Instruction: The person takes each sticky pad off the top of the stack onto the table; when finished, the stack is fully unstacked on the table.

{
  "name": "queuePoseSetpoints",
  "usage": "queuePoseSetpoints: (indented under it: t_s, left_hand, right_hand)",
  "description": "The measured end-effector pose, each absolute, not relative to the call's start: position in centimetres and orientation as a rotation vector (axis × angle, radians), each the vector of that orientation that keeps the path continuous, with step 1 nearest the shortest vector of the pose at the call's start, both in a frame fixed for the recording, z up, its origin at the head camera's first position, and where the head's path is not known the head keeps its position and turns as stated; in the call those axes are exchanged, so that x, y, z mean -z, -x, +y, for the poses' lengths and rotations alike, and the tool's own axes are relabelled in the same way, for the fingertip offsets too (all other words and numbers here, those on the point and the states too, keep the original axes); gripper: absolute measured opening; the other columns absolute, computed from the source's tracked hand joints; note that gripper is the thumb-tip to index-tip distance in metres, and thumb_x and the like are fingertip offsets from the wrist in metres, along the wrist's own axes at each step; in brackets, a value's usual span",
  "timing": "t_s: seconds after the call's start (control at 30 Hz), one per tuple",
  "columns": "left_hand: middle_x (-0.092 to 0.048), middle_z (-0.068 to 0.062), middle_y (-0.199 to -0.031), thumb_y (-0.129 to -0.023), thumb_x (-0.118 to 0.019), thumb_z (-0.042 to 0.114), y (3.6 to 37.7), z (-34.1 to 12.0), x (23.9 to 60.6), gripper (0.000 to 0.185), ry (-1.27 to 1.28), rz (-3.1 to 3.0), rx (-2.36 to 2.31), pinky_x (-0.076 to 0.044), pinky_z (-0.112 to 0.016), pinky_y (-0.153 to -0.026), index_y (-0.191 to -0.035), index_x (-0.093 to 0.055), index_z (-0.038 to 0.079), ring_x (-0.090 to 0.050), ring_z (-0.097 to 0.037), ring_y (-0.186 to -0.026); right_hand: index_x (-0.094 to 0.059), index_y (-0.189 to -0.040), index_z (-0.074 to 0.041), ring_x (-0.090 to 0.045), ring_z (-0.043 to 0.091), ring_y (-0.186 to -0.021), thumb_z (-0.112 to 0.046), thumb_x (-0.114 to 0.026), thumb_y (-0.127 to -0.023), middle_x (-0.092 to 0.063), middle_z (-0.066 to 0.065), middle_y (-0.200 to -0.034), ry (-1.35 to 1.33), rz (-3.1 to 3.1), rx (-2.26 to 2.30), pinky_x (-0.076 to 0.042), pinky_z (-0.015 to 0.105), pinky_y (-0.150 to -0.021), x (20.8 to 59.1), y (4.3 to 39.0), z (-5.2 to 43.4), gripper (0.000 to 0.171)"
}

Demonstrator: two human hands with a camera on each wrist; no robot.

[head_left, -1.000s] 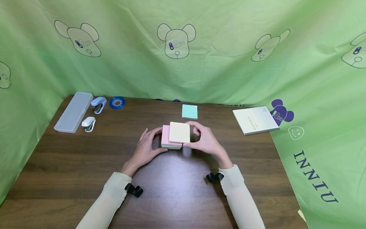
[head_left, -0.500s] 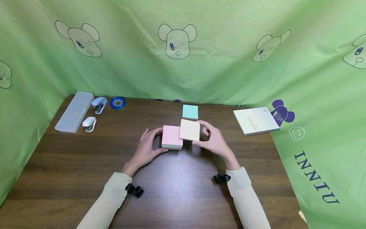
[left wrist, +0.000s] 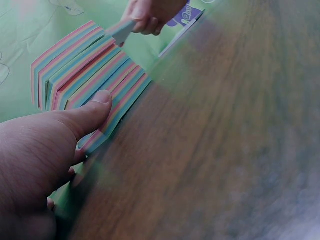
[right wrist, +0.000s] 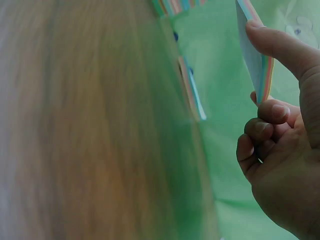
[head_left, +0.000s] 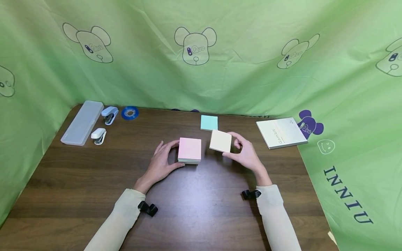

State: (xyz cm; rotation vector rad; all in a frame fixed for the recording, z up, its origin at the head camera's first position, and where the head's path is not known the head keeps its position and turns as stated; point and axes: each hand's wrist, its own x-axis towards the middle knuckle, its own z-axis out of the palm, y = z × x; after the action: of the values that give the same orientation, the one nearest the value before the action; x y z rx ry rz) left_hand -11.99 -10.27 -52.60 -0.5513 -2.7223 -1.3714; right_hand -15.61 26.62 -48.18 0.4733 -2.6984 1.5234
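A tall stack of sticky notes (head_left: 190, 149) with a pink top sheet stands mid-table; the left wrist view shows its striped pink, yellow and blue-green sides (left wrist: 95, 70). My left hand (head_left: 158, 164) holds the stack from the left, thumb on the near side and fingers around the far side. My right hand (head_left: 247, 157) pinches a thinner cream-topped sticky note pad (head_left: 220, 141) between thumb and fingers, off to the right of the stack. The right wrist view shows this pad's pale bluish underside (right wrist: 253, 60) and striped edge, raised above the table.
A turquoise sticky note pad (head_left: 209, 122) lies behind, near the back edge. A white book (head_left: 281, 132) is at back right. At back left are a translucent case (head_left: 82, 122), a blue stapler (head_left: 109, 115), a white stapler (head_left: 98, 136) and a blue tape roll (head_left: 129, 113).
My right hand has carried the cream pad rightward off the top of the stack, exposing the full pink sheet, and the pad has turned slightly. My left hand has stayed at the stack.
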Motion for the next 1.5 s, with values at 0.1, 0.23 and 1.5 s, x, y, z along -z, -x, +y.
queuePoseSetpoints:
  t_s: [0.1, 0.23, 1.5]
  left_hand:
    - [-0.065, -0.013, -0.155, -0.087, -0.098, 0.025, 12.0, -10.3, 52.6, 0.093, 0.546, -2.730, 1.371, -0.009, -0.055, -0.140, -0.163, -0.048, 0.007, -0.052, -0.033, -0.153]
    - [-0.064, -0.013, -0.156, -0.087, -0.099, 0.024, 11.9, -10.3, 52.5, 0.093, 0.540, -2.736, 1.372, -0.009, -0.055, -0.140, -0.163, -0.047, 0.007, -0.052, -0.033, -0.153]
    - [-0.063, -0.013, -0.157, -0.088, -0.098, 0.025, 12.0, -10.2, 52.4, 0.093, 0.542, -2.741, 1.374, -0.009, -0.054, -0.140, -0.164, -0.047, 0.007, -0.052, -0.033, -0.153]
  right_hand:
    - [-0.066, -0.144, -0.011, -0.036, 0.020, -0.080, -0.010, -0.101, -0.080, -0.040, 0.008, -0.087, -0.450, -2.724, -1.484, -0.028, 0.027, -0.069, 48.6, 15.8, 27.4, 0.073]
    - [-0.066, -0.141, -0.013, -0.038, 0.015, -0.080, -0.014, -0.101, -0.080, -0.039, 0.002, -0.086, -0.427, -2.762, -1.424, -0.031, 0.027, -0.071, 48.9, 16.3, 28.2, 0.070]
    - [-0.069, -0.150, -0.017, -0.067, 0.026, -0.086, -0.048, -0.095, -0.086, -0.074, 0.017, -0.104, -0.418, -2.922, -0.983, -0.049, 0.051, -0.089, 50.9, 17.3, 29.9, 0.076]
